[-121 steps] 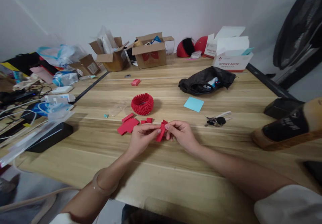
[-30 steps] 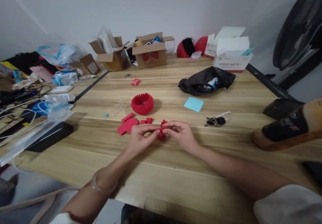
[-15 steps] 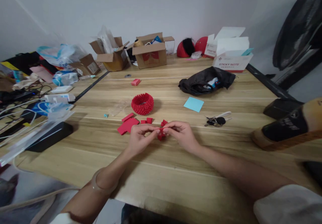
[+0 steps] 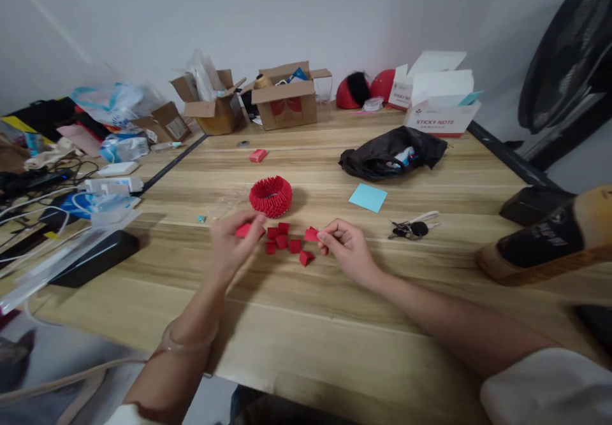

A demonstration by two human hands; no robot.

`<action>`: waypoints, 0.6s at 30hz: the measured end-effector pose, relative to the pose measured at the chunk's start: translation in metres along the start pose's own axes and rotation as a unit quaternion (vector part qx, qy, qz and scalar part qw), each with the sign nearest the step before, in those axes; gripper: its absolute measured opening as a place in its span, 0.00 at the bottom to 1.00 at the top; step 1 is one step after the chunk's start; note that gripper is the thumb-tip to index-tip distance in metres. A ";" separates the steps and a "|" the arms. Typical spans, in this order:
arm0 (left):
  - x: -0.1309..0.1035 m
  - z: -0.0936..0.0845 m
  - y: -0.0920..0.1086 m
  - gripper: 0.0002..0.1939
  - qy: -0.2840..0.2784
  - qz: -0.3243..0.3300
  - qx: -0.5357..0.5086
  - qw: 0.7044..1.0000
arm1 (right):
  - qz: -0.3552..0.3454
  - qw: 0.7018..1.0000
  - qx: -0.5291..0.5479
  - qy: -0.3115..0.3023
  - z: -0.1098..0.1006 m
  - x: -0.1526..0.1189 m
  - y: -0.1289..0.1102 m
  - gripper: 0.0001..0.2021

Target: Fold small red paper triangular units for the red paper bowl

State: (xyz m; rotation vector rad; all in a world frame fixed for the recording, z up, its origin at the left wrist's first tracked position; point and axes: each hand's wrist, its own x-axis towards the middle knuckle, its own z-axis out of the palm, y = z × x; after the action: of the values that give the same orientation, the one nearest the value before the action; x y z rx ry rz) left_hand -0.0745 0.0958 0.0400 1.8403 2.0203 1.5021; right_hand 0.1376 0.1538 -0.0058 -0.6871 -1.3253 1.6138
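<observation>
Left hand (image 4: pixel 232 243) is off the shared pinch seen half a second ago, now further left over the red paper stack (image 4: pixel 243 229); thumb and forefinger are by the paper, can't tell if they grip it. Right hand (image 4: pixel 352 253) stays about where it was, fingertips narrow on a red slip (image 4: pixel 312 234). Folded red pieces (image 4: pixel 282 241) between the hands now show, mostly covered in that frame. Red bowl (image 4: pixel 270 197) hasn't moved, far side of the pieces, close to the left hand. Bare wood runs from the pieces to the near edge of the table (image 4: pixel 306 329); more on the right, between right hand and keys (image 4: pixel 410 229), and farther out between bowl and black bag (image 4: pixel 393 156). Blue note (image 4: pixel 368 197) lies flat on the near side of the bag. Left hand hides most of the stack; right fingers cover one end of the slip. Bottle (image 4: pixel 540 240) is cut off by the right border. Bag contents unclear.
</observation>
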 end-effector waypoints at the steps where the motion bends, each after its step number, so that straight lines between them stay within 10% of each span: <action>1: 0.007 -0.008 -0.008 0.11 0.047 -0.017 0.057 0.997 | -0.002 1.000 -0.004 0.002 0.000 0.000 0.001 0.17; 3: 0.019 -0.022 -0.024 0.12 0.072 -0.080 0.145 0.984 | -0.007 1.000 -0.019 -0.001 0.000 0.000 0.001 0.17; 12: 0.032 -0.024 -0.062 0.19 -0.188 -0.162 0.298 0.922 | 0.050 0.998 -0.032 0.030 -0.001 -0.002 -0.009 0.18; 18: 0.030 -0.026 -0.066 0.17 -0.118 -0.172 0.334 0.919 | 0.034 0.998 -0.023 0.054 -0.004 0.001 -0.006 0.20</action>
State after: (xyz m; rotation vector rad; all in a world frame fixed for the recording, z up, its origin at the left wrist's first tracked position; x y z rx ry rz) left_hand -0.1487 0.1134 0.0286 1.5710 2.7389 0.4931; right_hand 0.1423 0.1565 -0.0005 -0.8438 -1.2766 1.5807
